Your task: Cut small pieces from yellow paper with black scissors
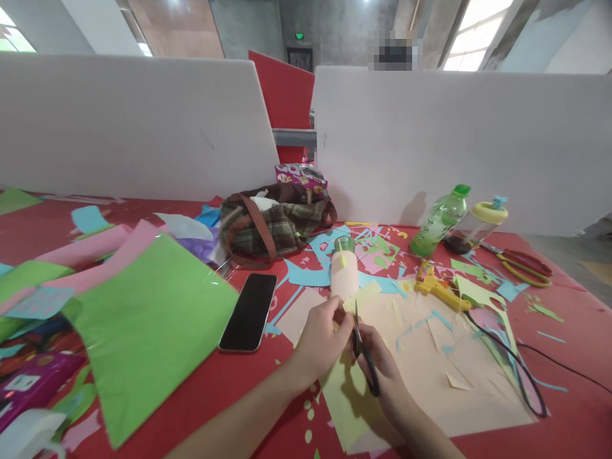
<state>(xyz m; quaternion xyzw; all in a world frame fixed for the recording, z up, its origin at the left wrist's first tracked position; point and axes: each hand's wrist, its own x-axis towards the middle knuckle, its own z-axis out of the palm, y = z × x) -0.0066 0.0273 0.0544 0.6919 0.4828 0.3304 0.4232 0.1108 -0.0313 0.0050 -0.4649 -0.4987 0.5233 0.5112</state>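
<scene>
Near the table's middle, my left hand (321,336) pinches a small piece of pale yellow paper (364,297). My right hand (386,368) is closed around a pair of black-handled scissors (369,370). The scissor blades point away from me, close beside the left fingertips and the yellow paper. Whether the blades are cutting into it I cannot tell. Just beyond my hands is a cylinder wrapped in pale peach paper (344,273), with a green end. A larger pale yellow sheet (345,408) lies under my hands.
A phone (248,312) and a big green sheet (153,331) lie left. Behind are a plaid bag (287,223) and white boards (430,140). At right are a green bottle (438,223), a clear jar (478,226), a yellow glue gun (442,290) with its cord, and larger scissors (523,264).
</scene>
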